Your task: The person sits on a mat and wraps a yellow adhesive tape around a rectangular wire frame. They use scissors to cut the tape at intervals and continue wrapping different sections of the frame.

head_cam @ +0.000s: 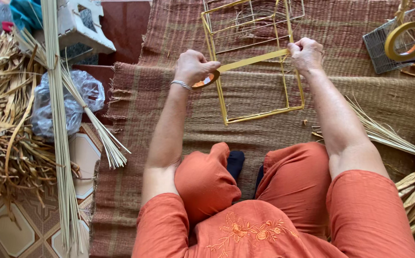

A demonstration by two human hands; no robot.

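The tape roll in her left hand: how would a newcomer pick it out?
Start at the yellow wire frame on the woven mat. At its left edge the left hand pinches a small tape roll, its strip stretched to the right hand. The larger roll lies untouched at the far right.

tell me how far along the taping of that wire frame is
Done: the lower bars of the wire frame already look wrapped in yellow. In hand: the left hand holds a tape roll, with a strip of tape stretched to the right hand, which pinches it at an upright bar. Left: the upper bars at the far end look mostly bare grey.
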